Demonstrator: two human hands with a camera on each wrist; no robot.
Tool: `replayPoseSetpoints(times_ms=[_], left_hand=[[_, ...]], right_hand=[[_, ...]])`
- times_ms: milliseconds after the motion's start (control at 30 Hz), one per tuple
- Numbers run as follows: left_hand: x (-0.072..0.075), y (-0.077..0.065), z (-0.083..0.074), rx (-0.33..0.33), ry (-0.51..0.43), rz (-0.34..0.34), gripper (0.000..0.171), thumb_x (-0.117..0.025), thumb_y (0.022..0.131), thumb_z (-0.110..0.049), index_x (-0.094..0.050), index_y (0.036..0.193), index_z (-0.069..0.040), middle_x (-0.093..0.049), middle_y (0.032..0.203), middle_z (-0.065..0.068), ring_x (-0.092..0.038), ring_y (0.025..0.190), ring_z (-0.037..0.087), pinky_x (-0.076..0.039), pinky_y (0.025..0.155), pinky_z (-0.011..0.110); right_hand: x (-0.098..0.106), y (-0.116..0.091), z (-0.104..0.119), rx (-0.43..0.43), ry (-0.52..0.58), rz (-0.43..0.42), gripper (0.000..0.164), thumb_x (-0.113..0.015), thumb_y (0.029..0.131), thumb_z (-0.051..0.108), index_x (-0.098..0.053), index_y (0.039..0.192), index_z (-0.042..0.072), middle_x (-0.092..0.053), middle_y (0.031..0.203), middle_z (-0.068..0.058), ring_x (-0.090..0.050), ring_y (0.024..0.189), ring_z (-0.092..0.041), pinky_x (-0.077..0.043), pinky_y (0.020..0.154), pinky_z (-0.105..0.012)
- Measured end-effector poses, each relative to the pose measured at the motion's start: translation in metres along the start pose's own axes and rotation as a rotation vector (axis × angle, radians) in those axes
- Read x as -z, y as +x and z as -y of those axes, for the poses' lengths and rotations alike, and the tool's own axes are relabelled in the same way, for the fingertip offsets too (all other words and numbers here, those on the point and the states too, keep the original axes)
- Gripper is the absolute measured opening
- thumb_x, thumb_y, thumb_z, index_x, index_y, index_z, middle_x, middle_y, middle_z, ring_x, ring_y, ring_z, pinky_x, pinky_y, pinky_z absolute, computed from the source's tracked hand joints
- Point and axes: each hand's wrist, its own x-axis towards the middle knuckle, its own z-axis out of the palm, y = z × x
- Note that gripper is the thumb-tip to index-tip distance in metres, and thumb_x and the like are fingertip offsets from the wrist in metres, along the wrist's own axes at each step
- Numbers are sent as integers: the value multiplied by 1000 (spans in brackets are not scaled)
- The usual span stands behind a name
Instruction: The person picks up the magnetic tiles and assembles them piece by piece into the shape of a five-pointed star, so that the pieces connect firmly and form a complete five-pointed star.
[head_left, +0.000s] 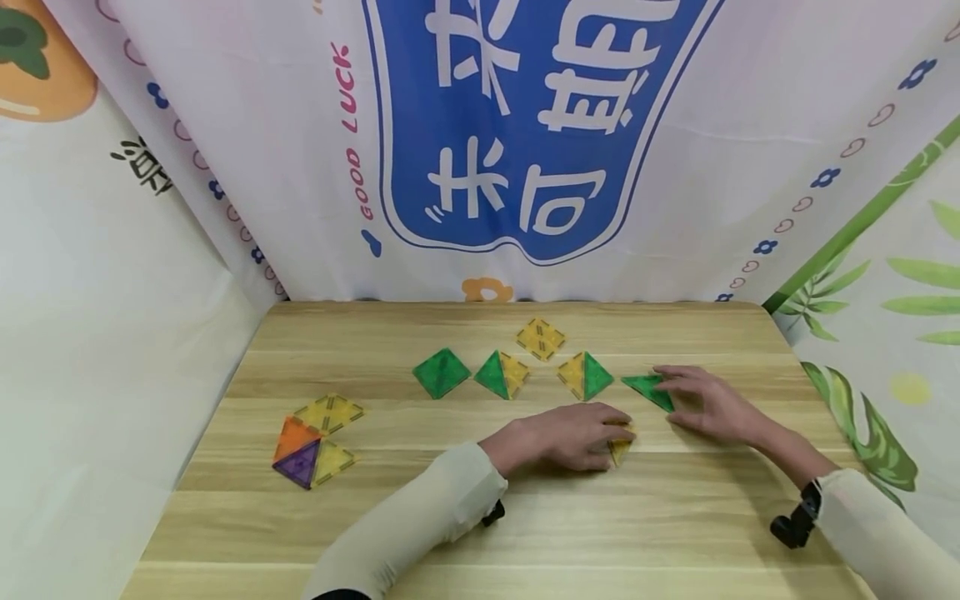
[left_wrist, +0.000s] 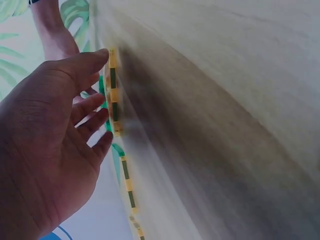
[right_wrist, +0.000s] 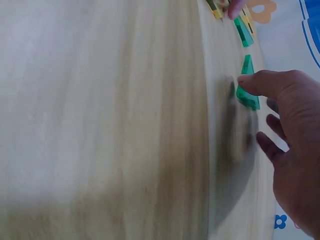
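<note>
My left hand (head_left: 573,435) reaches across the table and holds a yellow triangular magnetic tile (head_left: 619,450) between thumb and fingertips. In the left wrist view this tile (left_wrist: 113,95) is seen edge-on, close to the tabletop. To its right, my right hand (head_left: 708,404) has thumb and fingers on opposite edges of a green triangular magnetic tile (head_left: 649,388). The right wrist view shows the thumb against this green tile (right_wrist: 247,97), which is on the table. The fingers partly cover both tiles.
Behind the hands lie a yellow tile pair (head_left: 541,339), two yellow-and-green pairs (head_left: 502,375) (head_left: 586,376) and a green pair (head_left: 442,372). At the left, an orange tile (head_left: 296,437), a purple tile (head_left: 299,463) and yellow tiles (head_left: 331,413) form a cluster. A printed curtain (head_left: 285,208) hangs behind the table.
</note>
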Motion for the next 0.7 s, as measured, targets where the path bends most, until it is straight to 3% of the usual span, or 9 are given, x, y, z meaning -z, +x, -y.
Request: replayPoseSetpoints(times_ms=[100, 167, 367, 567, 700], left_hand=[[-4, 1, 2, 8, 20, 10, 54, -56, 110, -37, -47, 161, -21, -39, 168, 4, -33, 156, 17, -25, 128, 27], [-6, 1, 4, 16, 36, 1, 53, -56, 110, -37, -49, 160, -22, -42, 165, 4, -36, 154, 17, -28, 126, 27], [-5, -9, 3, 45, 28, -24, 50, -59, 108, -35, -54, 157, -22, -51, 151, 4, -48, 137, 16, -41, 115, 25], [-2, -19, 2, 48, 2, -22, 50, -63, 107, -33, -56, 155, -21, -54, 136, 3, -52, 119, 11, -45, 102, 20], [1, -24, 2, 42, 7, -12, 50, -66, 106, -34, -58, 154, -21, -57, 127, 1, -52, 107, 8, -45, 94, 19]], right_hand=[[2, 1, -4, -10, 14, 43, 44, -86, 87, 6, -75, 129, 7, -61, 148, -19, -57, 133, -42, -40, 109, -20], [3, 1, -5, -15, 18, 60, 44, -86, 87, 6, -75, 130, 6, -61, 147, -18, -58, 132, -41, -37, 107, -13], [4, -1, -4, 1, -9, 52, 43, -88, 85, 8, -76, 127, 7, -65, 140, -16, -62, 126, -40, -50, 102, -28], [2, -4, 2, -26, -20, 51, 45, -93, 81, 14, -78, 123, 7, -67, 134, -14, -64, 122, -38, -55, 96, -54], [0, -6, 5, -37, -24, 39, 46, -94, 79, 17, -78, 122, 6, -68, 131, -12, -65, 119, -37, -55, 94, -55]])
